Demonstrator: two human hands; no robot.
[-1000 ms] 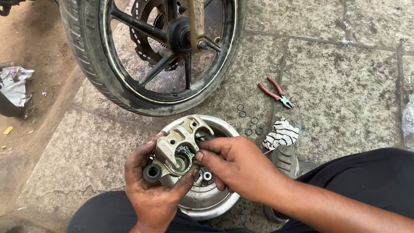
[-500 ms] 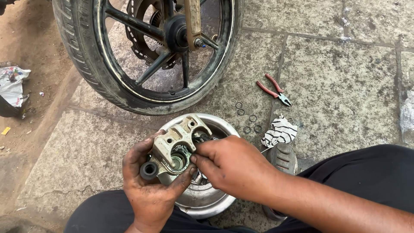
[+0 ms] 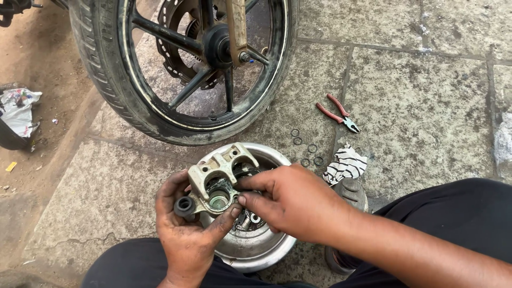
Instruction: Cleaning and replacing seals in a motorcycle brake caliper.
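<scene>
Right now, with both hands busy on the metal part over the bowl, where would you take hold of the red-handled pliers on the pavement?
Grip the pliers across both red handles, coming straight down from above. They lie flat on the stone slab, handles spread toward the wheel, nose toward the striped rag. The handles are the longest, widest part with bare stone around them; the small rings lie below them, off to the left.

pale grey-tan brake caliper (image 3: 221, 178) with a greenish bore; dull silver metal bowl (image 3: 256, 246); red-handled pliers (image 3: 337, 112); black-and-white striped rag (image 3: 346, 162); black tyre (image 3: 114, 85); mottled grey paving stones (image 3: 426, 96); black trousers (image 3: 469, 208)
</scene>
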